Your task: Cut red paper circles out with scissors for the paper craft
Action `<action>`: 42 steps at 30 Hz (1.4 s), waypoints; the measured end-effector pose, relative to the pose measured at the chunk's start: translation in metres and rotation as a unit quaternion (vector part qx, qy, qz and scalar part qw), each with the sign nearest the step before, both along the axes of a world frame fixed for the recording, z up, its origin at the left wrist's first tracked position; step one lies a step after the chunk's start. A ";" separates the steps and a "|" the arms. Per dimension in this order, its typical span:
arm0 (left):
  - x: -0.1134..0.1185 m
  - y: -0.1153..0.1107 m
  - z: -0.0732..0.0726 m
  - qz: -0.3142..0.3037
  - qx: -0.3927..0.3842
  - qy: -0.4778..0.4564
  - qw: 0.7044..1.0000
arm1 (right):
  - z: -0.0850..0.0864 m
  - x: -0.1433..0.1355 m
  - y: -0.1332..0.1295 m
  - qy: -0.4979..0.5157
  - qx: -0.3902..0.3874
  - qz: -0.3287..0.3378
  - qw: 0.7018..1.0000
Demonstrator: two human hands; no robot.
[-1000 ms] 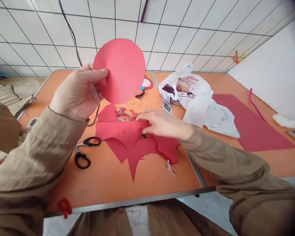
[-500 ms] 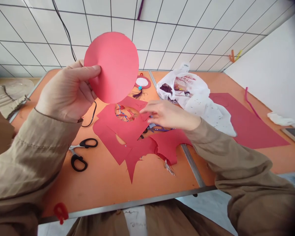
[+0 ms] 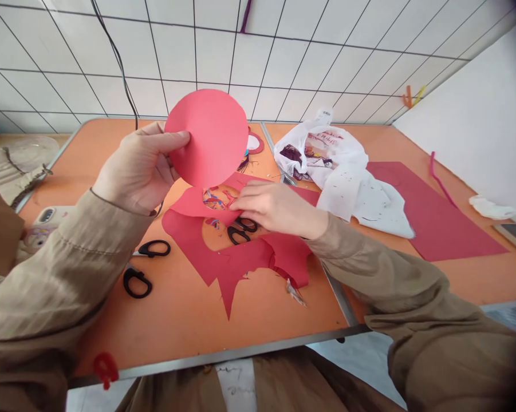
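Observation:
A round red paper disc point(image 3: 212, 137) is pinched at its left edge by my left hand point(image 3: 141, 166), held up above the table. My right hand point(image 3: 275, 207) is closed on a red paper scrap point(image 3: 186, 200) over the pile in the middle. Under it lie more cut red paper scraps point(image 3: 236, 266) with curved edges. Black scissor handles point(image 3: 240, 230) show beside my right fingers. Another pair of black-handled scissors point(image 3: 138, 281) lies left of the scraps, its blades partly hidden by my left sleeve.
Behind my right hand sits a white plastic bag point(image 3: 343, 151) with cords inside. Red paper sheets point(image 3: 446, 223) lie at the right. A small round mirror-like piece point(image 3: 254, 143) is partly behind the disc. At the left is a phone point(image 3: 47, 223); a red clip point(image 3: 106, 369) is on the front edge.
My left hand has lowered the disc and moved it slightly right. My right hand has closed on a scrap and shifted left and down, lifting it and uncovering scissor handles.

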State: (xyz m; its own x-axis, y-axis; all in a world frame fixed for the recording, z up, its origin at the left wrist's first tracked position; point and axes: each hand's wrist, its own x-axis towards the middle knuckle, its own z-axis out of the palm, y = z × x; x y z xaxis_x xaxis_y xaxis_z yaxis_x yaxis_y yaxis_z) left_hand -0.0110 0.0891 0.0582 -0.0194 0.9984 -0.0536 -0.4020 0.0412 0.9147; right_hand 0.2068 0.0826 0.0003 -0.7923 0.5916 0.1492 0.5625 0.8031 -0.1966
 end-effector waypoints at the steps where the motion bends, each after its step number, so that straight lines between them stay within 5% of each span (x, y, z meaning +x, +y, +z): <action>1: 0.001 0.001 -0.002 0.007 -0.010 0.002 1.000 | 0.001 0.006 0.004 0.014 0.043 -0.013 0.999; 6: 0.001 0.002 -0.009 0.026 -0.037 0.030 0.999 | -0.004 0.036 0.019 0.003 0.152 -0.062 0.986; 15: -0.004 0.000 -0.007 0.025 -0.028 0.030 0.999 | 0.003 0.050 -0.025 -0.019 0.013 0.000 1.000; 19: -0.006 0.001 -0.005 0.018 -0.026 0.022 0.999 | 0.009 0.051 -0.044 -0.129 -0.086 -0.010 0.988; 28: -0.004 0.000 -0.001 0.013 -0.017 0.021 1.000 | -0.004 0.054 -0.050 -0.183 -0.106 0.010 0.977; 35: -0.007 -0.001 -0.001 0.003 -0.008 0.026 1.000 | 0.000 0.051 -0.065 -0.171 -0.109 -0.092 0.975; 42: -0.006 0.000 0.001 0.008 -0.008 0.023 1.000 | -0.004 0.048 -0.064 -0.145 -0.127 -0.080 0.978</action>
